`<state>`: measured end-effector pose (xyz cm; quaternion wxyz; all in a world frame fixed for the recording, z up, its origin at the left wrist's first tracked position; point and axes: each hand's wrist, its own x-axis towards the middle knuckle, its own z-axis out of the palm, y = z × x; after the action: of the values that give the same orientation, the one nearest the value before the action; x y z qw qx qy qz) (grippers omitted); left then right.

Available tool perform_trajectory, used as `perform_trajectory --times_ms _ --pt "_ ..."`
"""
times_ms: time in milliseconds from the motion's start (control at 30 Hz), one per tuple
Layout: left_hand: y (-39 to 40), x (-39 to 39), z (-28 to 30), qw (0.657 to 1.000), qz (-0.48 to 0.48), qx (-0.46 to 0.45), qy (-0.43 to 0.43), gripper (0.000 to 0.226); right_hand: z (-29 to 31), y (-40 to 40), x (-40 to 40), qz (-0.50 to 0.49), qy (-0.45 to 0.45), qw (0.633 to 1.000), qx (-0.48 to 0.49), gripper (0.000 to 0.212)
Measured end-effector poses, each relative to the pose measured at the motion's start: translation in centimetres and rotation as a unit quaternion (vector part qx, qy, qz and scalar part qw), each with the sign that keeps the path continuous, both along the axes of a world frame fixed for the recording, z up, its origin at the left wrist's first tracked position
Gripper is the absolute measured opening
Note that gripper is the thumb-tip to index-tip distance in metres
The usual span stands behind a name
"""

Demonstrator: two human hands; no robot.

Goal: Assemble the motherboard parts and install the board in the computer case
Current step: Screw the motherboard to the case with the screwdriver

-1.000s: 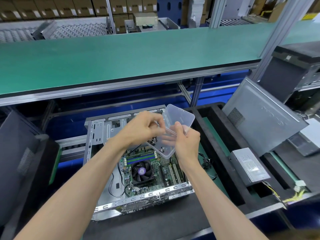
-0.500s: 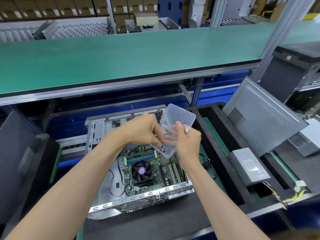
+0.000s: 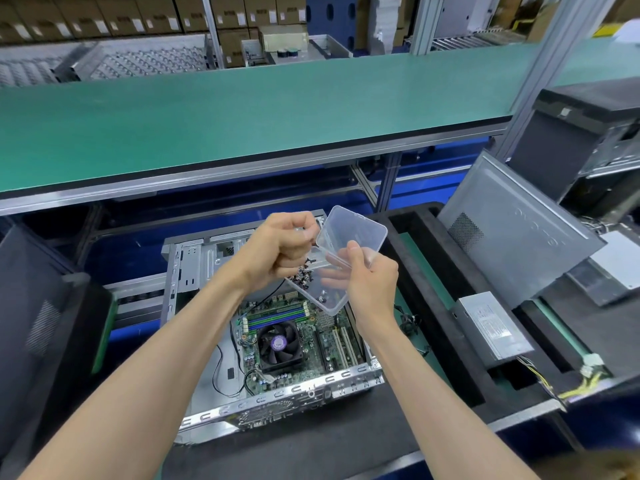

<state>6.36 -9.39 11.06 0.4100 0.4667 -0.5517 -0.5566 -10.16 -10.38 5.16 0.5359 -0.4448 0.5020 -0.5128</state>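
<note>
An open grey computer case lies on the black mat, and the green motherboard with its black cooler fan sits inside it. Above the case I hold a clear plastic box with its lid swung up. A heap of small dark screws lies in the box's left corner. My right hand grips the box, thumb on its rim and fingers underneath. My left hand is curled tight over the screw heap at the box's left edge; what it pinches is hidden.
A grey power supply with loose cables rests in the black foam tray on the right. The case's side panel leans behind it. A green shelf overhangs the far side. A dark case stands at the left.
My left hand dipped its fingers into the box, then curled into a fist and rose a little. The box has tilted slightly in my right hand.
</note>
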Motion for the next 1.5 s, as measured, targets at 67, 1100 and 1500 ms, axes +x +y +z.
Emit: perform_trajectory --times_ms 67,1100,1500 --pt "0.1 -0.1 0.1 0.996 0.009 0.035 0.077 0.013 -0.1 0.0 0.1 0.003 0.004 1.000 0.001 0.032" --pt "-1.2 1.6 -0.7 0.970 0.030 0.072 0.230 0.016 -0.2 -0.2 0.2 0.007 0.024 1.000 -0.011 0.036" --pt "-0.9 1.1 -0.6 0.898 0.045 -0.133 -0.417 0.020 -0.4 -0.1 0.4 0.002 0.014 1.000 -0.027 0.036"
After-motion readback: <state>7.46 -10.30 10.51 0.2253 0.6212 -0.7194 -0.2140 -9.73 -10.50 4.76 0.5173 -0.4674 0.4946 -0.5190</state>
